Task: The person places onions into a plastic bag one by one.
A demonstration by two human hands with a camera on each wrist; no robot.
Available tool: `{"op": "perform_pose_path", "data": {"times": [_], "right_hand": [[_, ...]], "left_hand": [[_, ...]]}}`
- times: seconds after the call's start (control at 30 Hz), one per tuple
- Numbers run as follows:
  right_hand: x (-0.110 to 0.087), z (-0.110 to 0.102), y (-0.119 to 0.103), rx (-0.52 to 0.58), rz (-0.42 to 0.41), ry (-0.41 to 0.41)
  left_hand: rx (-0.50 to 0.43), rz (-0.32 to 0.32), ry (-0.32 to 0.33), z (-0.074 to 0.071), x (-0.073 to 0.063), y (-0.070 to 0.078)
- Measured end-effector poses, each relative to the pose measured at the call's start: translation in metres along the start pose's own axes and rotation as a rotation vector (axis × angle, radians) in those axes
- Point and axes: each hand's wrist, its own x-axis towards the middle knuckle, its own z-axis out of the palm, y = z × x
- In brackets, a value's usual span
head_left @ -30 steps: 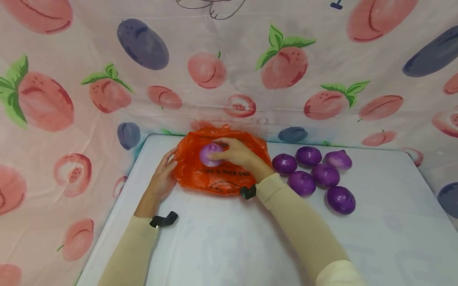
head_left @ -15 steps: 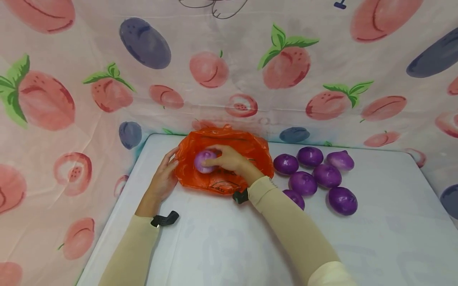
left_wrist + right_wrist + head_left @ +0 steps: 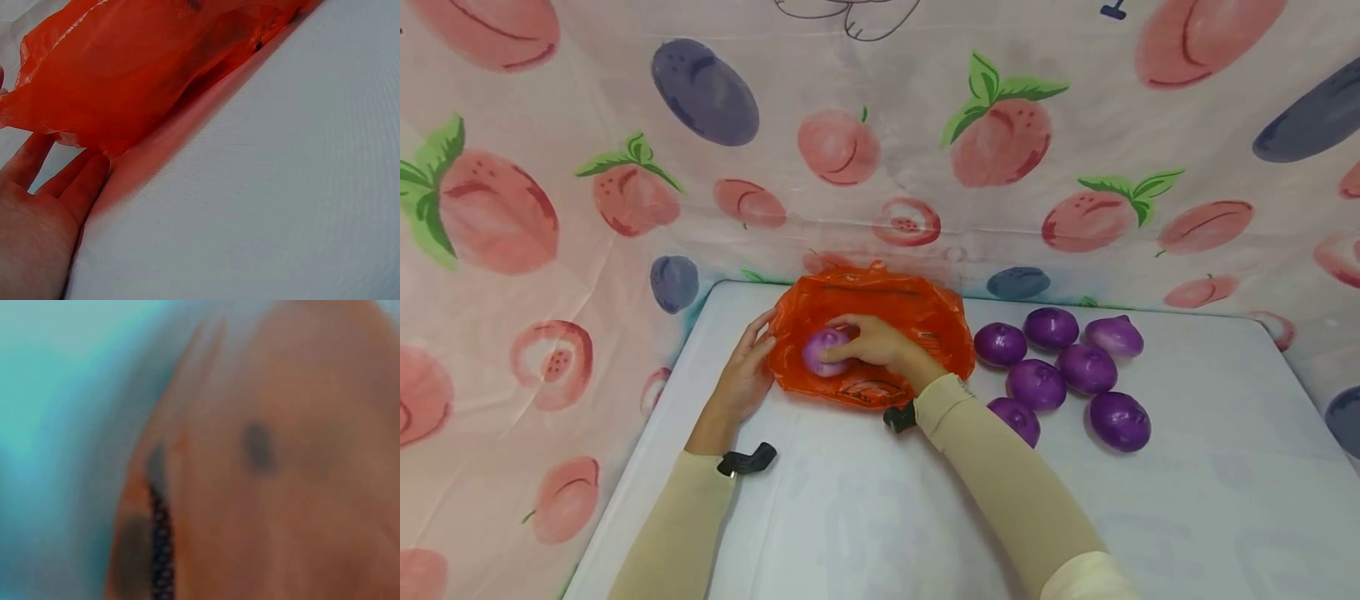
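My right hand (image 3: 880, 343) grips a light purple onion (image 3: 825, 352) by its side, over the mouth of an orange plastic bag (image 3: 917, 300). My left hand (image 3: 745, 379) is at the bag's left rim, its fingertips touching the plastic. Seen from the left wrist, the fingers (image 3: 84, 187) are fairly straight and run up under the orange film, which hides their tips. The right wrist view is a blur of skin and a strip of dark dotted material.
Several darker purple onions (image 3: 1086, 369) lie grouped on the white table (image 3: 865, 500) right of the bag. One onion (image 3: 1017, 419) is partly covered by the right sleeve. A fruit-print cloth (image 3: 850, 83) hangs behind and left of the table.
The right hand has moved left and toward the near side of the bag with the onion. Its sleeve has uncovered part of another onion. The left hand has stayed at the rim.
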Motion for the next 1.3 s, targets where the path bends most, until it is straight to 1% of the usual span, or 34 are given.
{"op": "perform_pose_path", "data": {"times": [0.13, 0.23, 0.33, 0.5, 0.57, 0.67, 0.8, 0.93, 1.3], "right_hand": [[-0.0025, -0.0006, -0.0011, 0.052, -0.003, -0.054], [-0.0014, -0.0022, 0.0023, 0.074, 0.014, -0.076], [0.001, -0.0039, 0.0061, 0.071, 0.023, -0.103], [0.0036, -0.004, 0.0077, 0.035, 0.024, -0.142], [0.004, -0.0036, 0.0072, 0.026, 0.033, -0.144], [0.0039, -0.0028, 0.0067, 0.043, 0.058, -0.143], [0.004, -0.0018, 0.0072, 0.067, 0.093, -0.129], [0.003, -0.0005, 0.0062, 0.053, 0.113, -0.112], [0.0008, 0.0034, 0.0037, 0.017, 0.135, -0.086]], "left_hand": [[0.007, -0.008, 0.005, -0.0002, 0.0004, -0.0003], [0.008, -0.015, 0.013, 0.0003, 0.0004, 0.0004], [0.017, -0.018, 0.019, 0.0009, 0.0, 0.0011], [0.022, -0.022, 0.018, 0.0011, -0.0001, 0.0018], [0.018, -0.02, 0.017, 0.0009, 0.0, 0.0017], [0.009, -0.017, 0.026, 0.0007, 0.0, 0.0012], [-0.002, -0.019, 0.022, 0.001, 0.0002, 0.0003], [-0.002, -0.019, 0.022, 0.0013, 0.0003, -0.0001], [0.015, -0.02, 0.004, 0.0011, -0.0002, 0.0002]]}}
